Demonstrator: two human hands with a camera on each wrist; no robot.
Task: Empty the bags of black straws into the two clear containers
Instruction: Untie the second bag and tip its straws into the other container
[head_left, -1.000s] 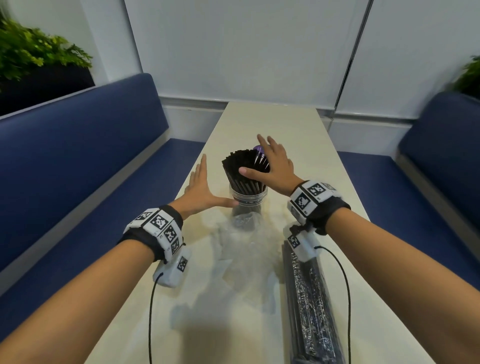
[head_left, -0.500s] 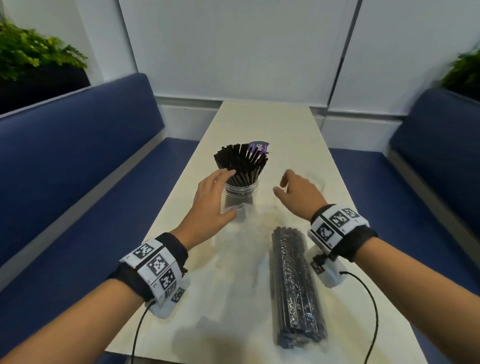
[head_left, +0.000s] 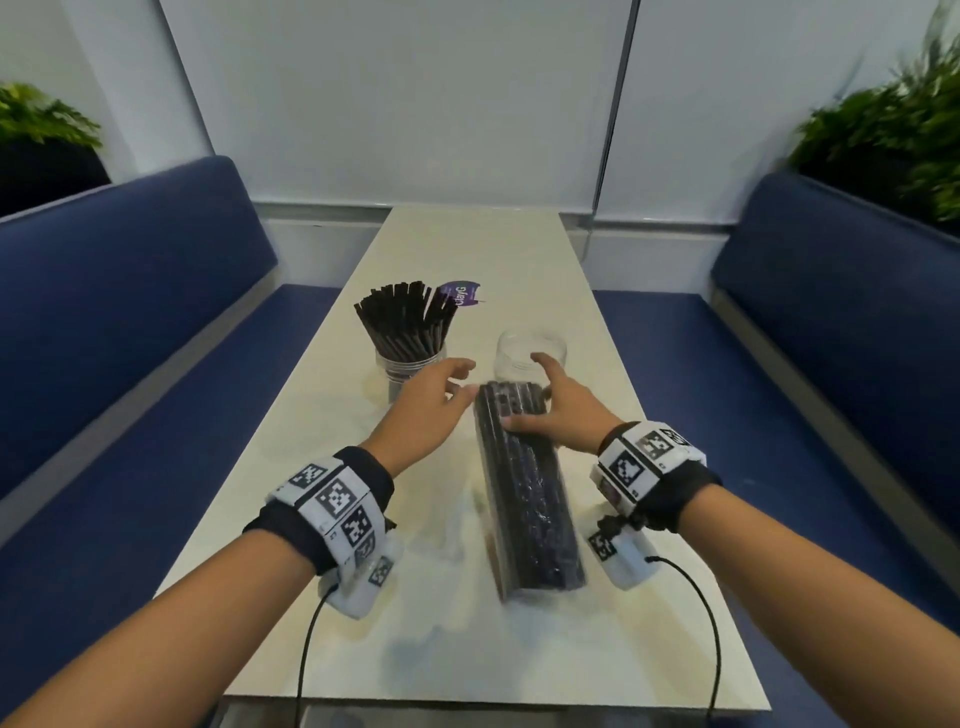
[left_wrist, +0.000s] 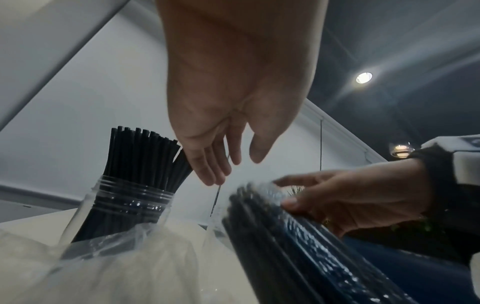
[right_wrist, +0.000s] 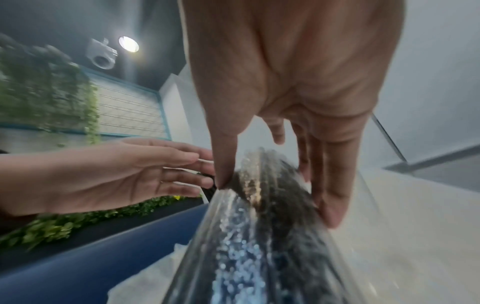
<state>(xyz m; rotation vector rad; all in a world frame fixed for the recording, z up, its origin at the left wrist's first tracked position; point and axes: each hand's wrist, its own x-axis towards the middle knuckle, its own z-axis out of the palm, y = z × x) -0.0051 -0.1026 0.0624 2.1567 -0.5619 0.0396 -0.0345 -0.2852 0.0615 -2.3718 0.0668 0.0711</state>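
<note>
A full clear bag of black straws (head_left: 524, 493) lies lengthwise on the table, its far end a little raised. My right hand (head_left: 535, 400) grips that far end, thumb on the left and fingers down the right side (right_wrist: 330, 205). My left hand (head_left: 465, 378) hovers open just left of the bag's end, fingers straight (left_wrist: 207, 174); I cannot tell if it touches. One clear container (head_left: 408, 358) at the back left is packed with black straws. The second clear container (head_left: 530, 353) stands empty just beyond my right hand.
An empty crumpled plastic bag (left_wrist: 130, 267) lies flat on the table under my left wrist. A purple label (head_left: 460, 293) sticks up behind the filled container. Blue benches (head_left: 130, 312) run along both long sides of the narrow table (head_left: 467, 234).
Both hands have left the filled container. My right hand came back and took hold of the full bag's far end. My left hand swung right towards the same end.
</note>
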